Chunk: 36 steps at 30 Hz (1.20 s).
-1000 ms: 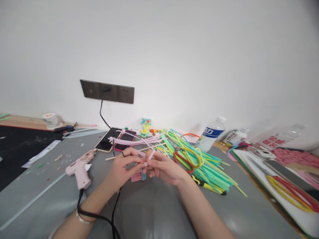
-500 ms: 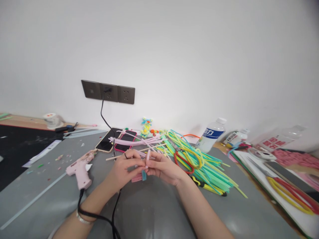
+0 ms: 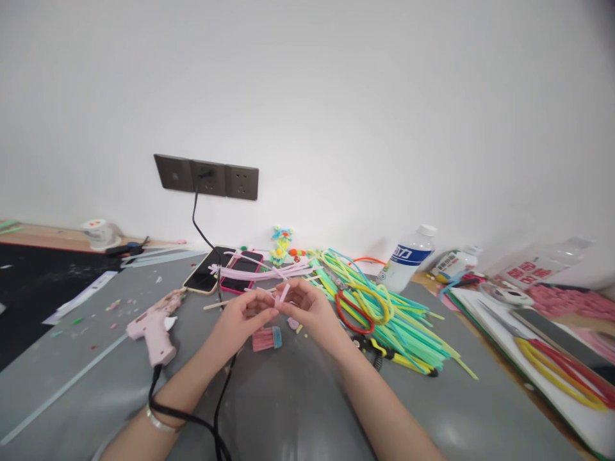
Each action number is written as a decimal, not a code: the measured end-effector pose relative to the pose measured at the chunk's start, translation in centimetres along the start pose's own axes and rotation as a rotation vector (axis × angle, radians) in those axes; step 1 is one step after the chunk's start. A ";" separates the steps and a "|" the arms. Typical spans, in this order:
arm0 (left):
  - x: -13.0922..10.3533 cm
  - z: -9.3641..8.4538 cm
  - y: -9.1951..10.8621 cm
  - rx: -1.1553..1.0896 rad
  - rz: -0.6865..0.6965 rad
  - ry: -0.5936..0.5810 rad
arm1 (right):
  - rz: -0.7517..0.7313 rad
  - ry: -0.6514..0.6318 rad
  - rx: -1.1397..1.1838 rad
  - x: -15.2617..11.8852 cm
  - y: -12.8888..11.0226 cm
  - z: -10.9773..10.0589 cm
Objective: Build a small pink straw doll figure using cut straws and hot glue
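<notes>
Both hands meet over the middle of the grey table. My left hand (image 3: pixel 250 314) pinches a pale pink pipe cleaner (image 3: pixel 284 293) between thumb and fingers. From the other side my right hand (image 3: pixel 306 307) grips the same strip, whose short end points up. Just below the fingertips a small pink bundle with a blue end (image 3: pixel 265 339) lies on the table. Beyond the hands are long pink pipe cleaners (image 3: pixel 259 274), partly over two phones (image 3: pixel 207 272). A pile of green and yellow pipe cleaners (image 3: pixel 408 326) spreads to the right of my right hand.
A pink glue gun (image 3: pixel 156 330) lies at left, its black cord crossing my left forearm. Red-handled pliers (image 3: pixel 354 314) and yellow-handled pliers (image 3: pixel 401 360) lie by the pile. A bottle (image 3: pixel 407 259) stands behind. Scissors (image 3: pixel 560 371) rest on white paper (image 3: pixel 567 410) at right.
My hands have shifted slightly up, with the fingers rearranged around the pink strip, which now leans to the right. The pink and blue bundle and the yellow-handled pliers show more fully.
</notes>
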<state>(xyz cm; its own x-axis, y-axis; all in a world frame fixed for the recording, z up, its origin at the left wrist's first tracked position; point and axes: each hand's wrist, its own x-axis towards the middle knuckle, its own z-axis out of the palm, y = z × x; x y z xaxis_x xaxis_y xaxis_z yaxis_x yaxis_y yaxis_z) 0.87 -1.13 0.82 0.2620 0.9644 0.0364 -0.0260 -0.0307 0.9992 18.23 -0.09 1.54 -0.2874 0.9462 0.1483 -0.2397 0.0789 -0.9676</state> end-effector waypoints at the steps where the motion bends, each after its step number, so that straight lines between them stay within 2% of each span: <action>1: 0.0 0.0 0.0 -0.026 -0.020 -0.006 | -0.005 -0.005 -0.015 0.0 0.0 0.0; 5: 0.0 0.0 0.1 -0.099 -0.090 -0.021 | -0.005 -0.028 -0.031 0.1 0.0 -0.1; 11: -0.1 0.0 0.0 -0.158 -0.158 -0.052 | -0.006 0.034 -0.054 0.1 -0.1 -0.1; 15: -0.2 0.0 -0.2 -0.166 -0.184 -0.070 | 0.001 0.024 -0.053 0.1 -0.3 -0.1; 21: -0.1 0.1 -0.3 -0.132 -0.113 -0.066 | 0.029 0.009 -0.081 0.1 -0.2 -0.2; 26: -0.3 0.2 0.0 -0.117 -0.030 -0.112 | 0.066 -0.013 -0.044 0.1 -0.1 -0.3; 36: -0.4 -0.1 -0.3 -0.023 -0.003 -0.118 | 0.082 -0.035 0.082 0.1 0.1 -0.7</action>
<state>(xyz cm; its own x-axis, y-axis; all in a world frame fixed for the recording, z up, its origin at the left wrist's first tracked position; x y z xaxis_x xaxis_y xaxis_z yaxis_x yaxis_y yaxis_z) 0.71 -1.52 0.49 0.3739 0.9268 0.0367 -0.0466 -0.0208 0.9987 18.86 0.21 1.34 -0.3411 0.9368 0.0775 -0.2884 -0.0258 -0.9572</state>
